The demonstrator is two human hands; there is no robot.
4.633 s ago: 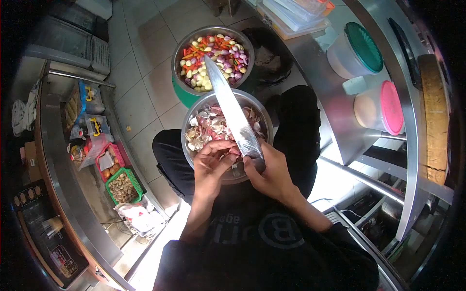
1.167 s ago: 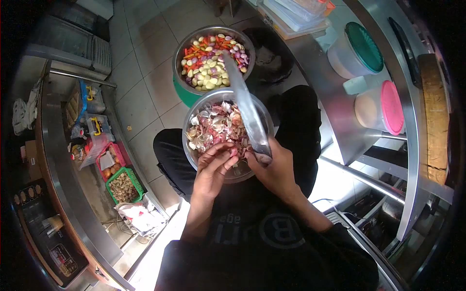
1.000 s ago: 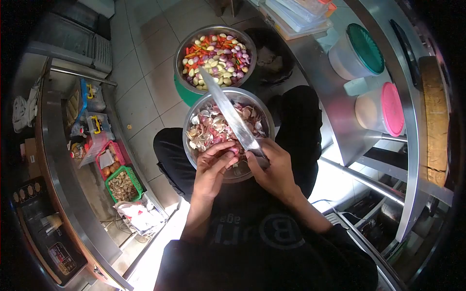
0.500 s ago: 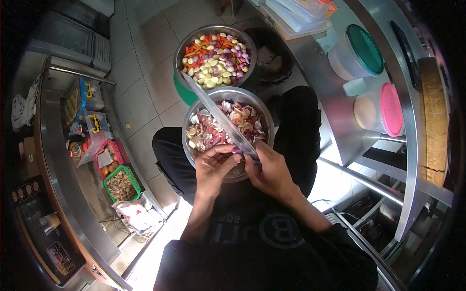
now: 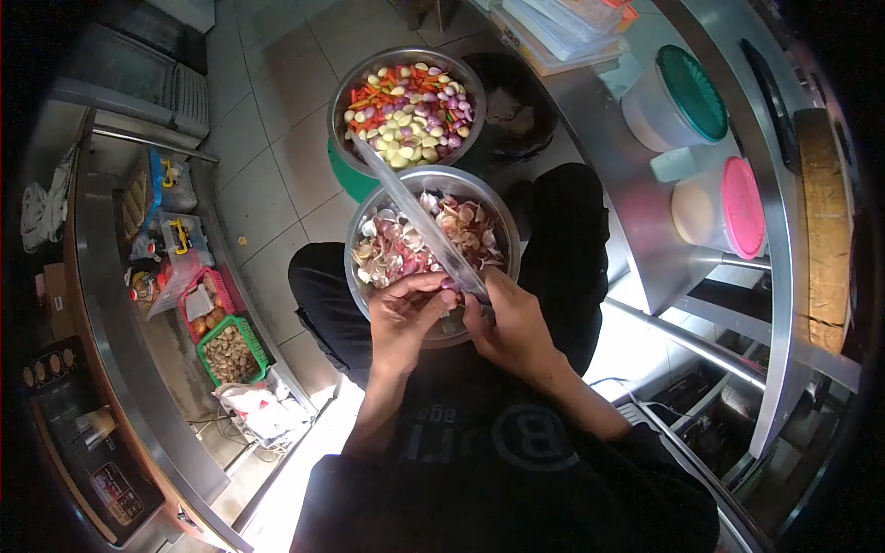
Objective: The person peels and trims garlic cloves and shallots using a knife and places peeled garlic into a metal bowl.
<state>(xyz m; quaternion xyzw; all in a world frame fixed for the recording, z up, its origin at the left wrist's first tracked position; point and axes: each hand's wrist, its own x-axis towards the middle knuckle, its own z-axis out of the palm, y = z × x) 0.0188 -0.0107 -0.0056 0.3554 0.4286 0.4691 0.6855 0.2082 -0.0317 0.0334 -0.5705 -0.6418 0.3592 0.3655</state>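
Observation:
Between its fingertips my left hand (image 5: 402, 315) pinches a small purple shallot (image 5: 449, 284). My right hand (image 5: 513, 323) is closed on a large knife (image 5: 417, 217), whose blade points up and to the left, its edge close by the shallot. Both hands are over the near rim of a steel bowl (image 5: 507, 221) of papery skins and unpeeled pieces. Just beyond, a second steel bowl (image 5: 339, 97) contains peeled shallots, pale cloves and red chillies. The knife's handle is hidden by my right hand.
On the left shelf are a green basket (image 5: 232, 352), a pink basket (image 5: 207, 304) and clear boxes. To the right, a green-lidded tub (image 5: 668, 101) and a pink-lidded tub (image 5: 719, 207) are on the steel surface. A black bag (image 5: 512, 106) lies beside the far bowl.
Compared with the earlier frames, the blade has swung from pointing at the middle of the far bowl to its left near edge. The left fingers still hold a small piece, now turned slightly.

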